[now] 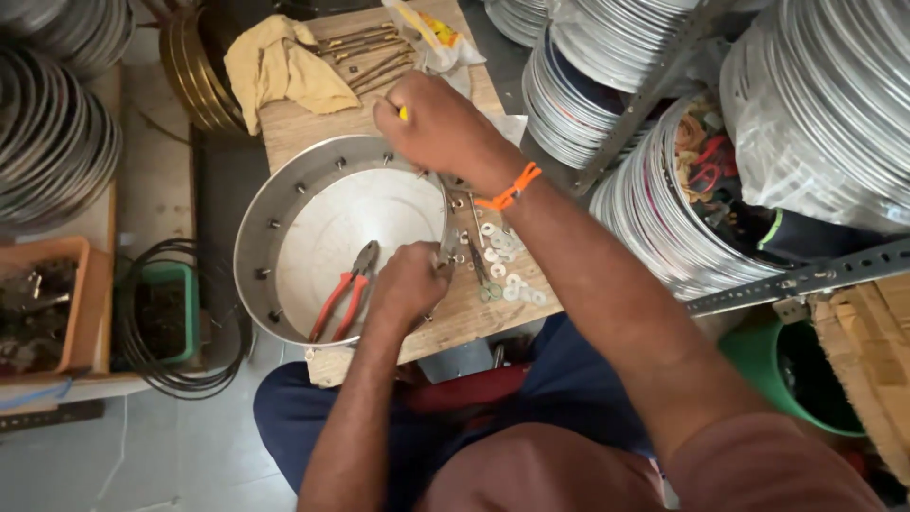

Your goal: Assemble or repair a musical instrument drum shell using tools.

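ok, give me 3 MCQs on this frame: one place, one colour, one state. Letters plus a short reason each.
1. Where do the pliers lie?
A. inside the metal ring
B. on the yellow cloth
C. in the green bin

2. What colour is the band on the right wrist?
A. blue
B. orange
C. white

3. What is the left hand doing?
A. resting on the lap
B. holding the pliers
C. gripping the ring's rim

Key: 1 A, red handles sit within the ring; 2 B, orange cord shows; 3 C, fingers close at the near-right rim.

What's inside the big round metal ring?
Red-handled pliers lie inside the metal ring, on its pale flat bottom. The left hand covers part of the near rim.
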